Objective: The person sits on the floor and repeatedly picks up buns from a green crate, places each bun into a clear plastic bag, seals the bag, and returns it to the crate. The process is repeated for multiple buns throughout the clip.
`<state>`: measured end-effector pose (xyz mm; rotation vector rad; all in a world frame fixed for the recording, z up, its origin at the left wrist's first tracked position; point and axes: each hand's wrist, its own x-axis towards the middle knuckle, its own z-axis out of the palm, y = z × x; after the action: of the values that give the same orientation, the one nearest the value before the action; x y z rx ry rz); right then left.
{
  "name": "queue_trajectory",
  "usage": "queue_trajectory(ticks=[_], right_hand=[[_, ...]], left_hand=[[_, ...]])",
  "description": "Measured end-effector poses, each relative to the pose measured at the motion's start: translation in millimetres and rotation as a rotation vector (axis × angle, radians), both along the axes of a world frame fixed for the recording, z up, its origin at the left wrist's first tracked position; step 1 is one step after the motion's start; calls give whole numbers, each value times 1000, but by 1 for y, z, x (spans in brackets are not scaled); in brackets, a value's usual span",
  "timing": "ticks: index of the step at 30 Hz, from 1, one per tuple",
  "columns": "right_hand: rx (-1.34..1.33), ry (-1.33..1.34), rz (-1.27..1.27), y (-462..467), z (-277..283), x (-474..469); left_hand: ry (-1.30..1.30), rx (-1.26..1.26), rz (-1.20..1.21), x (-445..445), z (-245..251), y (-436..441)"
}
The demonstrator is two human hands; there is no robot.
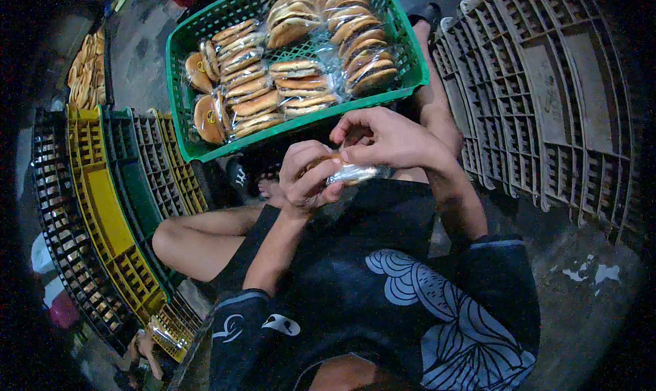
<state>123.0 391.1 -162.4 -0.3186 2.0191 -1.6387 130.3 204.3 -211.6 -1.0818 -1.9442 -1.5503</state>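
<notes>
Over my lap, my left hand (310, 175) is closed around a bun in clear plastic wrap (353, 173). My right hand (382, 137) meets it from the right, thumb and fingers pinching at the wrapper's upper edge; the fingertips partly hide what they grip. Just beyond both hands is a green plastic crate (302, 122), tilted in the view. Inside it, wrapped filled buns (251, 83) stand in rows on the left and middle, more wrapped buns (364, 42) form a column on the right, and another group (292, 19) is at the back.
Stacked crates, black (66, 237), yellow (107, 201) and others, stand on the left. Large grey crates (543, 94) stand on the right. More buns (88, 71) lie at the far left. Another person's hand (145, 346) shows at the lower left near a yellow crate.
</notes>
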Motion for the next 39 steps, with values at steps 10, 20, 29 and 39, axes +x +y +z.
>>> queue_trajectory(ticks=[10,20,29,39], right_hand=[[-155,-187,-490,-41,-67,-38],[365,412,-576,-14,-70,-188],[1284,876,-292,-53,-202,-277],[-13,373,-326,-15,-30,-17]], left_hand=[[-657,-135,371,-60,-38,10],[-65,-1032,148,-259,-128,30],[-405,-967,128,-192,-145,-8],[-1105,465,65,-24,-21,-9]])
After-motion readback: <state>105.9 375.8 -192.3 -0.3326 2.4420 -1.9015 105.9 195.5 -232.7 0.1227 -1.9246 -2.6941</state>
